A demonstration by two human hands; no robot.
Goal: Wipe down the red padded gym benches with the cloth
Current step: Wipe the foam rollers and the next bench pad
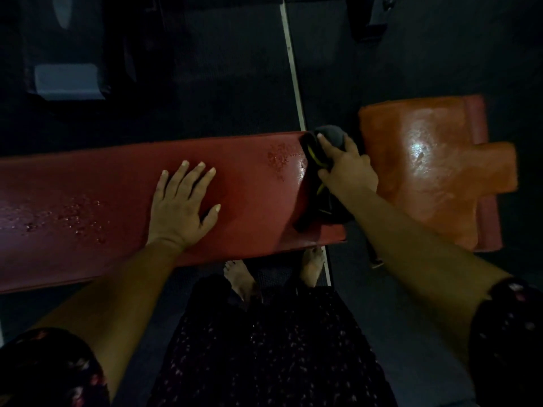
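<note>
A long red padded bench [97,189] runs across the view from the left edge to the middle right, with water droplets on its surface. My left hand [179,204] lies flat on it, fingers spread. At the bench's right end my right hand [345,164] holds a dark cloth [316,198] with yellow-green markings, pressed onto the pad. A second red pad [435,168], wet and shiny, sits just right of the cloth.
The floor [223,83] is dark, with a pale strip [293,69] running away from the bench. A dark machine with a grey plate [67,80] stands at the upper left. My bare feet [241,277] are under the bench's near edge.
</note>
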